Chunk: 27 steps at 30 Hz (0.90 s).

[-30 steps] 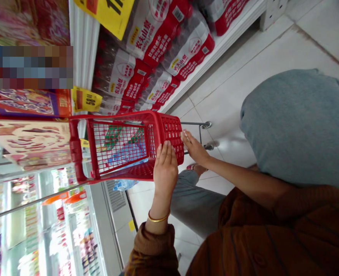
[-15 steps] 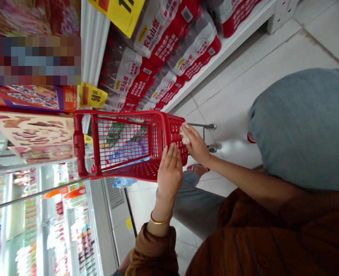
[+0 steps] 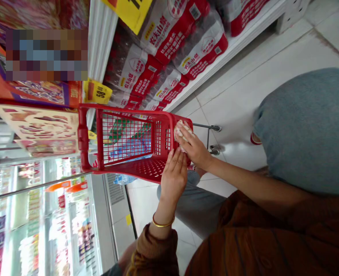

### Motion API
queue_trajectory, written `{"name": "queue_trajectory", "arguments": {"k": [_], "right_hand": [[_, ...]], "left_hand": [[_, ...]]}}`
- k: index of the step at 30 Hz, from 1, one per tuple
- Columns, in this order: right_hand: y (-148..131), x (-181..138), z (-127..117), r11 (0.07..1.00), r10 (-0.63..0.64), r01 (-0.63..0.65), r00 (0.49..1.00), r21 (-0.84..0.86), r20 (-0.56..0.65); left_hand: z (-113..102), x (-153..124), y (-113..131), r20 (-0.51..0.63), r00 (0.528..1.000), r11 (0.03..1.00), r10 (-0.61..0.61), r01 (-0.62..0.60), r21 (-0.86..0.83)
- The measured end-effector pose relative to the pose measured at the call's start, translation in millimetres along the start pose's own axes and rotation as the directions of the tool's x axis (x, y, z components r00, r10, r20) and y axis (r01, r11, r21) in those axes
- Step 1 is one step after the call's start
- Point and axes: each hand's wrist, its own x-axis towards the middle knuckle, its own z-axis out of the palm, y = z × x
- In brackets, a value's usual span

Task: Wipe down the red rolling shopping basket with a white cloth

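View turned sideways, floor toward picture right. We saw the right hand [image 3: 194, 147] with its grip clenched on a crumpled whitish cloth [image 3: 180, 131], pressing it onto the near corner of the red shopping basket [image 3: 140, 170], right at the rim. The cloth lay at the fingertips, between hand and basket wall, touching both. The left hand [image 3: 173, 178] had a released grip, fingers straight and together, laid flat against the perforated basket wall just beside the right hand. It held nothing. Its fingertips touched or almost touched the right hand, and we could not tell which.

Key relation: the basket's long axis ran away from both hands toward picture left, along its rim. The right hand was the one on the cloth, and the left sat lower on the same wall.

A gold bangle [image 3: 161, 224] sat on the left wrist above a brown sleeve [image 3: 154, 253]. The cart's metal frame [image 3: 208, 134] showed behind the right hand. Packs of bottled water [image 3: 198, 53] filled the shelf and a yellow price tag [image 3: 98, 92] hung near the basket. A glass-fronted chiller [image 3: 28, 214] stood on the other side.

Most of the cloth was hidden under the fingers, so its size and type were unclear. Bottles seen through the mesh were hard to place, inside or behind. A pixelated patch covered part of the upper shelf.
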Motion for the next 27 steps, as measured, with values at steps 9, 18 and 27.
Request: {"name": "queue_trajectory", "arguments": {"k": [9, 18, 27], "right_hand": [[11, -23, 7, 0.998, 0.063, -0.063, 0.998, 0.009, 0.001], [27, -41, 16, 0.989, 0.127, -0.129, 0.992, 0.074, 0.021], [36, -40, 15, 0.964, 0.251, -0.247, 0.968, 0.101, -0.029]], "left_hand": [[-15, 11, 2, -0.067, 0.996, 0.992, -0.067, 0.059, -0.11], [5, 54, -9, -0.043, 0.932, 0.932, -0.361, 0.36, -0.032], [13, 47, -15, -0.004, 0.938, 0.938, -0.345, 0.345, -0.018]]}}
